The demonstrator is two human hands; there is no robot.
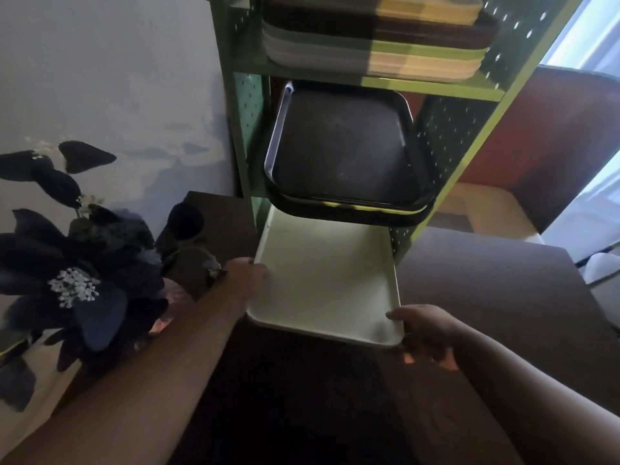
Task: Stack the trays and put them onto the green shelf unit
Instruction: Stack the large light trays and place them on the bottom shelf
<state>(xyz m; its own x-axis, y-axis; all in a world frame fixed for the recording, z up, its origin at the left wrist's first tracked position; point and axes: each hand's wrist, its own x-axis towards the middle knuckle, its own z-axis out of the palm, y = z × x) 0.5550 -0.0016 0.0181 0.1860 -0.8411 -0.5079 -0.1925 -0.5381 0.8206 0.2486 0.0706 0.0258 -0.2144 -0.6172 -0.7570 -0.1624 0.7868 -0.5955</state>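
Trays-wise, 1 cream tray (pixel 322 280) is gripped by both hands, left hand (pixel 250 273) curled on its left edge, right hand (pixel 426 330) pinching the near right corner. It's poking out under the black trays (pixel 342 152) in the green shelf unit (pixel 469 92).

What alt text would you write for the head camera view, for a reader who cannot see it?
Two bare hands, left hand and right hand, grip the sides of a pale tray at the bottom level of a green shelf unit. A dark tray stack sits one level up, with mixed-colour trays above.
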